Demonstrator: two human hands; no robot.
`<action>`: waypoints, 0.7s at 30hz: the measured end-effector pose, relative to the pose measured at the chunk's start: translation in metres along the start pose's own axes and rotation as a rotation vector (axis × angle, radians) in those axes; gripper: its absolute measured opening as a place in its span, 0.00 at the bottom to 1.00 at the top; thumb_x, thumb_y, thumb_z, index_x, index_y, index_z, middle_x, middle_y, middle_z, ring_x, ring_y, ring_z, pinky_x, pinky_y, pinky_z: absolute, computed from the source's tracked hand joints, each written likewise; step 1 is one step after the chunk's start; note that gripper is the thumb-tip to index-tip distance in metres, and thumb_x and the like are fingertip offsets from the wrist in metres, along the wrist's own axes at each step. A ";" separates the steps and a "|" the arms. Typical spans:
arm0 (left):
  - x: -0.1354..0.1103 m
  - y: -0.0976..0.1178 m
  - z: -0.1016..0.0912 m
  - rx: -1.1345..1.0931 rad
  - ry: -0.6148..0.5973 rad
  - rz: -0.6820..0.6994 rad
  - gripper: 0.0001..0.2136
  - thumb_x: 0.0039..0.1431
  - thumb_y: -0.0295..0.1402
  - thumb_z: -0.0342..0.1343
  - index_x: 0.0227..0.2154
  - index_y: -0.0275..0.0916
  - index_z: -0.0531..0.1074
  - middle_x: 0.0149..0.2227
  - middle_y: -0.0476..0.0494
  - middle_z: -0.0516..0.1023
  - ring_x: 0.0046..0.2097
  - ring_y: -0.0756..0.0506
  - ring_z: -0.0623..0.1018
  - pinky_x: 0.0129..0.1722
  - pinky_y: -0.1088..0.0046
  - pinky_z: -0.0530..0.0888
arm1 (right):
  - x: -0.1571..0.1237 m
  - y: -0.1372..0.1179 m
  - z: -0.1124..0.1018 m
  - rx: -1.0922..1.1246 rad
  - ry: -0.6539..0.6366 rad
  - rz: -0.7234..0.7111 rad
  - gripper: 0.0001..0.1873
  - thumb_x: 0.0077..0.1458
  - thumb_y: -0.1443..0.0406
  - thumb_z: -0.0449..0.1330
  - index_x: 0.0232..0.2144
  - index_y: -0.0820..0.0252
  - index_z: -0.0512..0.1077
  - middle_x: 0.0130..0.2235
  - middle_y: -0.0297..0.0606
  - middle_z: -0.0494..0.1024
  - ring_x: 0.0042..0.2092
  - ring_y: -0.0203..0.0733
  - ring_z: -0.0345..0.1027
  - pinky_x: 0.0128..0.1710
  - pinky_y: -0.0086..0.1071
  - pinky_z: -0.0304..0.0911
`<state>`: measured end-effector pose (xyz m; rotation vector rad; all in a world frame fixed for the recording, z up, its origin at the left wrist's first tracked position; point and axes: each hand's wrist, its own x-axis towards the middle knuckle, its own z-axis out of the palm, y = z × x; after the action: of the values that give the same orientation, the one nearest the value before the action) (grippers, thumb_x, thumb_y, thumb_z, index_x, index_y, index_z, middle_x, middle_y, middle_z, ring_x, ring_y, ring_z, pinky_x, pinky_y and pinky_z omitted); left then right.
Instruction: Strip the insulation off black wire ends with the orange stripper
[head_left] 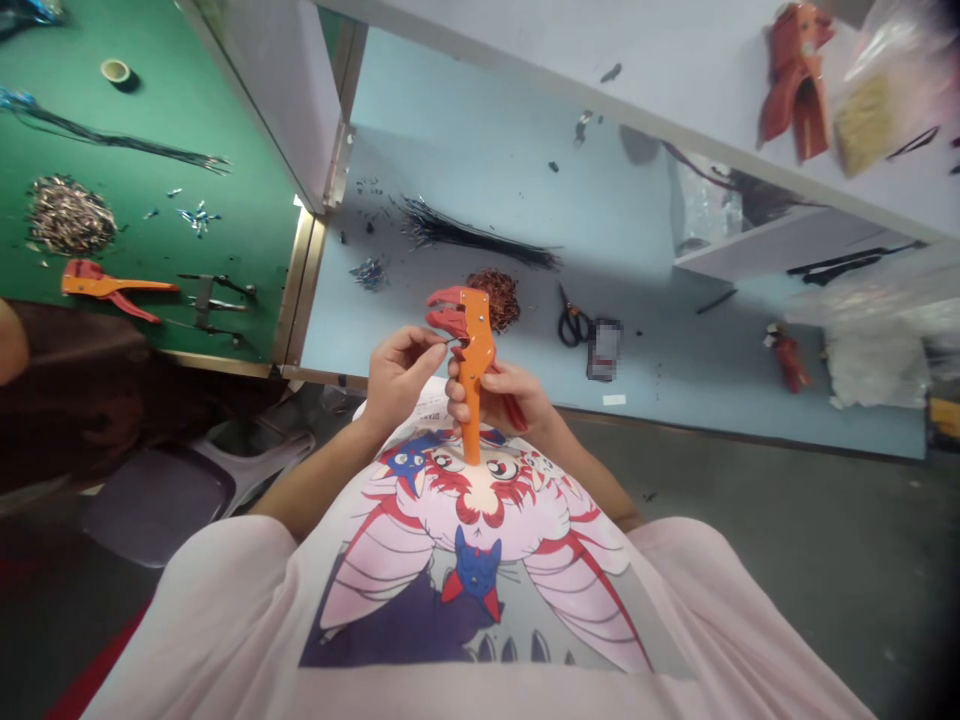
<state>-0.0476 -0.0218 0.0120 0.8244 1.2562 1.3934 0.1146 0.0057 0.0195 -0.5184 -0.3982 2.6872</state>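
My right hand (519,392) is wrapped round the handles of an orange and red wire stripper (474,365), held upright in front of my shirt. Its red jaws (447,312) point left. Thumb and fingers of my left hand (403,375) are pinched together just left of the tool. Between them is a thin dark wire (451,341), its tip close to the stripper below the jaws; most of it is hidden. Behind the tool lies a pile of copper-coloured scraps (501,298). Farther back, a bundle of black wires (480,235) rests on the blue table (480,120).
Small blue-tipped pieces (367,273) lie left of the bundle. Black-handled scissors (573,322) and a blurred phone-like object (604,350) lie right. A shelf edge (555,70) crosses overhead. The green table (247,220) at left bears another wire stripper (112,283). A person sits there.
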 end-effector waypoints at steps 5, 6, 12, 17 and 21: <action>0.001 0.008 0.000 -0.054 -0.147 -0.059 0.07 0.50 0.34 0.63 0.27 0.36 0.72 0.22 0.50 0.75 0.24 0.52 0.75 0.26 0.76 0.73 | -0.002 0.001 -0.001 0.008 -0.090 0.006 0.12 0.51 0.66 0.57 0.39 0.61 0.62 0.34 0.37 0.72 0.33 0.38 0.71 0.35 0.40 0.72; 0.001 0.010 0.000 -0.061 -0.159 -0.062 0.07 0.49 0.34 0.63 0.26 0.36 0.72 0.21 0.49 0.75 0.24 0.51 0.75 0.26 0.76 0.73 | -0.002 0.002 -0.001 0.009 -0.102 0.009 0.13 0.51 0.65 0.58 0.39 0.61 0.62 0.34 0.37 0.72 0.33 0.38 0.70 0.35 0.40 0.72; 0.000 0.010 0.000 -0.108 -0.214 -0.049 0.04 0.50 0.31 0.62 0.27 0.36 0.74 0.22 0.50 0.77 0.25 0.51 0.77 0.27 0.76 0.75 | -0.002 0.007 -0.008 0.027 -0.128 0.042 0.15 0.52 0.61 0.60 0.39 0.60 0.60 0.31 0.34 0.69 0.29 0.35 0.67 0.31 0.37 0.71; 0.000 0.007 -0.001 -0.142 -0.253 -0.066 0.03 0.51 0.30 0.61 0.29 0.36 0.75 0.23 0.49 0.78 0.26 0.51 0.78 0.29 0.76 0.76 | -0.002 0.010 -0.008 0.007 -0.127 0.034 0.15 0.53 0.60 0.60 0.38 0.59 0.60 0.29 0.30 0.67 0.25 0.31 0.63 0.28 0.33 0.70; 0.002 0.006 -0.001 -0.128 -0.265 -0.038 0.03 0.52 0.30 0.61 0.29 0.36 0.75 0.23 0.49 0.78 0.25 0.51 0.78 0.28 0.77 0.75 | -0.002 0.010 -0.009 -0.004 -0.111 0.021 0.16 0.52 0.60 0.61 0.37 0.59 0.60 0.28 0.30 0.67 0.24 0.32 0.63 0.27 0.33 0.69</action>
<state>-0.0504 -0.0200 0.0169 0.8609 0.9649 1.2733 0.1170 -0.0025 0.0091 -0.3781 -0.4315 2.7443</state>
